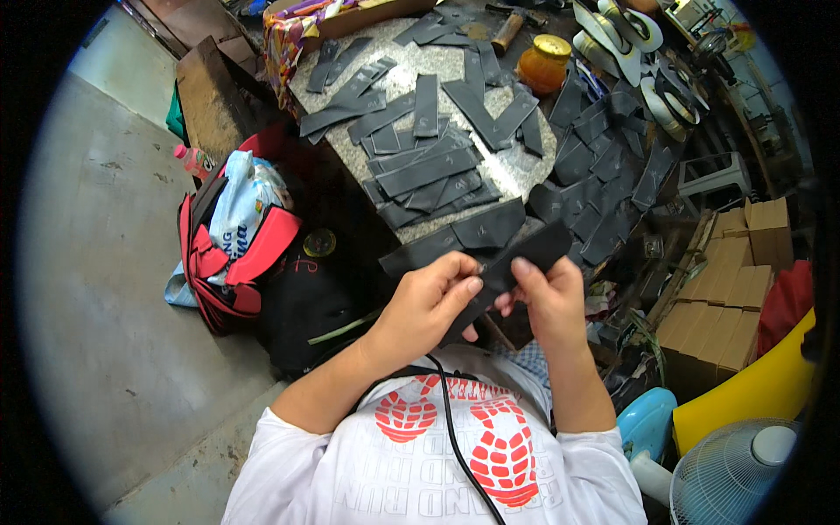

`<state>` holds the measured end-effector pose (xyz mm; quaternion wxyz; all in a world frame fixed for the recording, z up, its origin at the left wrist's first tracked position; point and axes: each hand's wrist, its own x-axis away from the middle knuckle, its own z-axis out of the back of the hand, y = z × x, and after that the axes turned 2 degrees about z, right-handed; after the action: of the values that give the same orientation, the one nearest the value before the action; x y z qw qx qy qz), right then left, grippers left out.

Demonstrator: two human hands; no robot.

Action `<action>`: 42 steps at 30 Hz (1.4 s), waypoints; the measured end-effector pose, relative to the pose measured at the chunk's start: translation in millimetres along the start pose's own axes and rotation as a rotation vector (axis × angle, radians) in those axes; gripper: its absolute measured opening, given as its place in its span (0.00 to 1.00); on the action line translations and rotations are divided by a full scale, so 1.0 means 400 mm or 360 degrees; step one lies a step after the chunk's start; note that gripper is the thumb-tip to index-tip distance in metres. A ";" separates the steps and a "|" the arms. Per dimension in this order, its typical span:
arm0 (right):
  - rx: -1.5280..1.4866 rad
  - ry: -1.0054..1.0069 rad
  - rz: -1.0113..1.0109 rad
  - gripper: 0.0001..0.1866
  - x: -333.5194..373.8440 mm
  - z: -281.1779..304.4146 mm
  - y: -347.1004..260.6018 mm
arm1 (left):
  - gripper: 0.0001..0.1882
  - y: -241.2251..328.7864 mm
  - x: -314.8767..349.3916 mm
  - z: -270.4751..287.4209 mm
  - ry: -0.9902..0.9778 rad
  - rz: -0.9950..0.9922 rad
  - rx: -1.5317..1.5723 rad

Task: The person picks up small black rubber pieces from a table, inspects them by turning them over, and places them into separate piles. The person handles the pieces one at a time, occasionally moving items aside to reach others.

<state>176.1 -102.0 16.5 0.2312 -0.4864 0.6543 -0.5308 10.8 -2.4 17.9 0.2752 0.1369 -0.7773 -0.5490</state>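
Observation:
A black, leather-like strip slants across in front of my chest, held between both hands. My left hand pinches its nearer part with thumb and fingers. Toward the farther end, my right hand grips the edge, thumb on top and fingertips curled beneath. Just beyond, similar flat black strips lie overlapping on a speckled stone slab. More dark pieces are heaped to the right of the slab. One wide black piece rests along the slab's near edge, close behind the held strip.
An orange jar and a hammer sit at the back, near pale shoe parts. Brown cartons and a fan stand right. At left are a red-and-black bag and a pink-capped bottle.

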 end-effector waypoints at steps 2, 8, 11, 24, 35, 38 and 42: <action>-0.0068 0.0045 0.0016 0.09 -0.024 0.008 0.002 | 0.14 -0.003 0.001 0.001 0.0003 0.0050 0.0179; -0.0283 0.0011 -0.0011 0.16 -0.054 0.050 0.002 | 0.22 0.002 0.016 0.035 -0.0011 0.0114 0.0154; -0.0407 -0.0005 -0.0013 0.19 -0.052 0.050 0.006 | 0.22 0.005 0.026 0.042 -0.0035 0.0089 0.0119; -0.0023 0.0134 0.0102 0.12 0.016 0.082 -0.001 | 0.22 -0.003 0.068 0.029 -0.0266 0.0120 -0.0376; -0.0286 0.0324 0.0425 0.12 0.099 0.151 -0.097 | 0.21 0.033 0.046 0.015 -0.0179 -0.0795 -0.1021; -0.0365 0.0259 0.0329 0.13 0.107 0.098 -0.063 | 0.31 0.017 0.025 -0.027 -0.0232 -0.1114 -0.0857; -0.0331 0.0038 0.0265 0.13 0.100 0.079 -0.037 | 0.21 0.016 0.037 -0.036 -0.0153 -0.0614 -0.0654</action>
<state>191.1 -151.8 28.1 0.2151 -0.4452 0.7467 -0.4450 7.6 -19.2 31.5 0.1503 0.1975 -0.6215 -0.7430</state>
